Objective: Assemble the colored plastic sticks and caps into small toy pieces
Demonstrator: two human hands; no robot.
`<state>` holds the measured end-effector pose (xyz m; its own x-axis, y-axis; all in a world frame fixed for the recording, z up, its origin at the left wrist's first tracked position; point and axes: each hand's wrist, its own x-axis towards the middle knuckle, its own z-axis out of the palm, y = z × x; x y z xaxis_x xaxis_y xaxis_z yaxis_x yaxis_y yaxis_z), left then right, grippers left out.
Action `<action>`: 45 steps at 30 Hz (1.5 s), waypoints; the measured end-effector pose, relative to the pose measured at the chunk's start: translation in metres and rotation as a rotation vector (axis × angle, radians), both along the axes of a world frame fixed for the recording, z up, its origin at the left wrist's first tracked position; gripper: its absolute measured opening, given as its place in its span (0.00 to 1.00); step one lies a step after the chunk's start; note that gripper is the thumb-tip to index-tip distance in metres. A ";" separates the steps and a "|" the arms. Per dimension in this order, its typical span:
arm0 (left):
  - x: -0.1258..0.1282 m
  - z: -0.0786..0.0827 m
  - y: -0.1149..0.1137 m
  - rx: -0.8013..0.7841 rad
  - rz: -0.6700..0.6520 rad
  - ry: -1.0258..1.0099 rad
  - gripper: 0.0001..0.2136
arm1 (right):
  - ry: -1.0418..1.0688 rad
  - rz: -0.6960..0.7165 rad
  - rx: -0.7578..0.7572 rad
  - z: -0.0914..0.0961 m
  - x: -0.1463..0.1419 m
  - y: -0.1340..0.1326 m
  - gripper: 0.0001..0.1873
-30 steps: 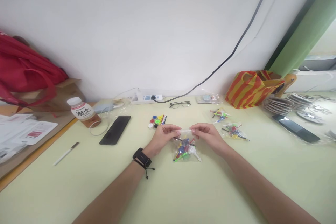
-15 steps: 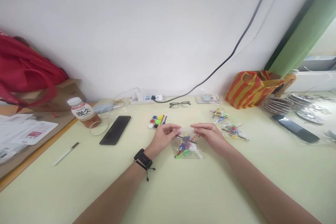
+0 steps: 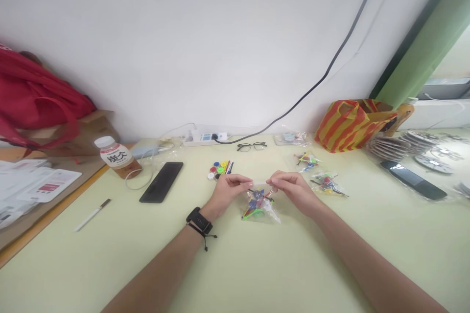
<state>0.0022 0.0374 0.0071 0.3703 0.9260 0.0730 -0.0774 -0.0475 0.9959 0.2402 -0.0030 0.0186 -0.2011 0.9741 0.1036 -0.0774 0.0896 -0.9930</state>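
Note:
A small clear plastic bag (image 3: pixel 259 204) filled with coloured plastic pieces and sticks rests on the pale yellow-green table (image 3: pixel 257 264) in front of me. My left hand (image 3: pixel 228 190), with a black watch on the wrist, pinches the bag's top edge at the left. My right hand (image 3: pixel 292 189) pinches the same edge at the right. A loose pile of coloured caps and sticks (image 3: pixel 219 169) lies just beyond my left hand. Two more filled small bags (image 3: pixel 307 160) (image 3: pixel 326 183) lie to the right of my right hand.
A black phone (image 3: pixel 161 181), a drink bottle (image 3: pixel 116 156) and a white pen (image 3: pixel 91 214) lie at the left. Glasses (image 3: pixel 251 145) and a power strip (image 3: pixel 204 136) sit by the wall. A striped bag (image 3: pixel 352 123) and another phone (image 3: pixel 413 179) are at the right.
The bag's top edge was held stretched, slackened half a second ago, and is now pinched again with both hands slightly closer together. The bag shifted a little.

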 end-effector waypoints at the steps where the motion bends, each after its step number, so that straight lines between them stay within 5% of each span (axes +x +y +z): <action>1: 0.000 0.000 0.000 0.002 0.006 0.007 0.11 | -0.017 -0.007 -0.004 0.001 -0.001 0.000 0.12; 6: 0.001 0.000 -0.001 -0.015 -0.007 0.011 0.16 | -0.041 -0.049 -0.001 -0.001 -0.002 0.001 0.19; 13: 0.002 0.005 -0.007 0.013 -0.096 0.050 0.15 | -0.140 0.162 -0.075 0.001 -0.012 -0.007 0.19; 20: 0.005 0.018 -0.014 0.065 -0.211 0.133 0.13 | -0.221 0.105 -0.003 -0.002 -0.018 -0.006 0.22; 45: 0.004 0.013 -0.010 -0.034 -0.190 0.129 0.12 | -0.346 0.117 -0.007 0.000 -0.003 -0.001 0.24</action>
<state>0.0059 0.0269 0.0199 0.5430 0.8396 -0.0162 0.0464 -0.0107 0.9989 0.2369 -0.0041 0.0187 -0.3336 0.9427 0.0033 0.2541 0.0933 -0.9627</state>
